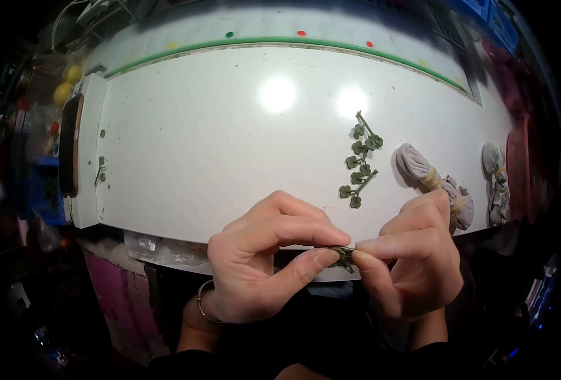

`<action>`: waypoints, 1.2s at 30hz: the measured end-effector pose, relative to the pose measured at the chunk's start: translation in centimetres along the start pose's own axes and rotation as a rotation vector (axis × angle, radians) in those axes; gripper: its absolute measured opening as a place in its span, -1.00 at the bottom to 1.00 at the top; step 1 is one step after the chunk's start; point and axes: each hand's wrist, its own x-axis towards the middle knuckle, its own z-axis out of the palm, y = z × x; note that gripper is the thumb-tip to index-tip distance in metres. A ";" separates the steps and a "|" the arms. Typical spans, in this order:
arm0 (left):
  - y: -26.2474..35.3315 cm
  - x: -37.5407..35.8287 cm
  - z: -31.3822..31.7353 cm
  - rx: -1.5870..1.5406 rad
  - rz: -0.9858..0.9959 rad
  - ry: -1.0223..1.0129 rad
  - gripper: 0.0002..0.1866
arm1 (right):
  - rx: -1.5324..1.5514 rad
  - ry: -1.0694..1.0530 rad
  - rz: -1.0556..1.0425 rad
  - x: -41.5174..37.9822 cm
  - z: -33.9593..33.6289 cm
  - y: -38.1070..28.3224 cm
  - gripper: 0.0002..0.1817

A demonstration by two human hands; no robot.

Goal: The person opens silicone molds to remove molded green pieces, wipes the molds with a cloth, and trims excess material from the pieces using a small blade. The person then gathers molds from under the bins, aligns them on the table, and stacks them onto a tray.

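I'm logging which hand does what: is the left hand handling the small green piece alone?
No, the left hand and right hand both have their thumb and fingertips at the small green piece.

No readable text or labels anywhere

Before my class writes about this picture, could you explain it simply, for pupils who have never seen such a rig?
There is no robot here. One camera, worn on a person's head, looks forward and down at their own bare hands. The left hand and right hand pinch a small green piece between them, at the table's near edge. On the white table lie green sprigs and, farther right, pale banded bundles that look like cloth.
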 end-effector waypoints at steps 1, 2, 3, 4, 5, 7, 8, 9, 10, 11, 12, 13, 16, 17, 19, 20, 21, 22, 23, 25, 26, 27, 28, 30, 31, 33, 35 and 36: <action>0.0 0.0 0.0 -0.009 -0.015 0.005 -0.91 | -0.060 0.031 -0.020 -0.2 0.2 -0.1 -0.72; 0.0 0.0 0.1 -0.017 -0.030 0.011 -0.90 | -0.061 0.032 -0.020 -0.4 0.4 -0.2 -0.72; 0.0 0.0 0.1 -0.018 -0.029 0.010 -0.90 | -0.135 0.074 -0.045 -0.5 0.7 -0.4 -0.70; 0.0 0.0 0.0 -0.024 -0.030 0.005 -0.90 | -0.209 0.116 -0.070 -0.6 0.8 -0.5 -0.68; -0.1 0.0 0.0 -0.031 -0.031 0.000 -0.89 | -0.210 0.116 -0.070 -0.6 0.9 -0.5 -0.68; -0.1 -0.1 -0.1 -0.024 -0.034 -0.002 -0.89 | -0.265 0.172 -0.094 -0.6 1.0 -0.6 -0.68; -0.1 -0.1 -0.1 -0.016 -0.036 -0.004 -0.89 | -0.265 0.171 -0.096 -0.6 0.9 -0.4 -0.68; 0.0 0.0 -0.1 -0.016 -0.035 -0.003 -0.89 | -0.219 0.176 -0.108 -0.5 0.6 -0.1 -0.70; 0.1 0.0 0.1 -0.028 -0.059 0.024 -0.89 | -0.173 0.180 -0.120 -0.3 0.4 0.2 -0.72; 0.2 0.1 0.1 -0.039 -0.082 0.050 -0.90 | -0.138 0.146 -0.090 -0.1 0.1 0.2 -0.76; 0.1 0.2 0.1 -0.041 -0.081 0.050 -0.90 | -0.139 0.145 -0.091 -0.1 0.0 0.6 -0.76; -0.1 0.3 -0.1 -0.012 -0.057 0.072 -0.90 | -0.162 0.144 -0.059 -0.4 0.0 1.3 -0.77; -1.1 0.4 -1.0 0.039 0.012 0.103 -0.90 | -0.152 0.080 0.141 -0.9 0.2 1.4 -0.80; -1.4 0.6 -1.2 0.013 0.046 0.130 -0.90 | -0.141 0.019 0.204 -1.1 0.6 1.9 -0.82; -1.6 0.5 -1.8 -0.025 0.075 0.144 -0.89 | -0.116 -0.117 0.262 -1.5 1.9 2.8 -0.87; -1.8 0.5 -2.3 -0.018 0.083 0.146 -0.89 | -0.064 -0.153 0.243 -1.7 3.0 3.2 -0.87; -2.1 0.5 -2.7 -0.062 0.100 0.108 -0.85 | -0.067 -0.200 0.231 -1.9 4.1 3.5 -0.86; -2.3 0.5 -3.1 -0.105 0.118 0.068 -0.82 | -0.069 -0.245 0.219 -2.0 5.1 3.8 -0.86; -2.3 0.5 -3.3 -0.098 0.128 0.066 -0.82 | -0.067 -0.238 0.208 -1.8 6.0 3.9 -0.86; -2.4 0.4 -3.4 -0.077 0.178 0.087 -0.83 | -0.088 -0.199 0.127 -1.2 7.4 4.0 -0.85; -2.4 0.3 -3.6 -0.075 0.187 0.083 -0.83 | -0.091 -0.192 0.119 -0.9 7.5 3.8 -0.85; -2.4 0.3 -3.8 -0.058 0.204 0.086 -0.84 | -0.140 -0.228 0.138 -0.5 7.5 3.6 -0.84; -2.5 0.2 -4.0 -0.042 0.221 0.091 -0.84 | -0.188 -0.266 0.155 -0.2 7.5 3.5 -0.84; -2.5 0.1 -4.3 -0.042 0.228 0.112 -0.84 | -0.247 -0.256 0.120 -0.2 7.1 3.4 -0.79; -2.4 0.1 -4.4 -0.007 0.232 0.108 -0.84 | -0.157 -0.179 0.200 0.0 6.5 3.0 -0.75; -2.5 0.1 -4.6 0.028 0.258 0.086 -0.83 | 0.046 -0.033 0.268 0.3 5.6 2.5 -0.66; -2.7 0.3 -4.6 0.041 0.287 0.046 -0.80 | 0.040 -0.021 0.188 0.6 4.7 2.1 -0.68; -2.7 0.4 -4.5 0.059 0.310 0.006 -0.76 | 0.041 -0.007 0.111 0.6 4.3 1.9 -0.69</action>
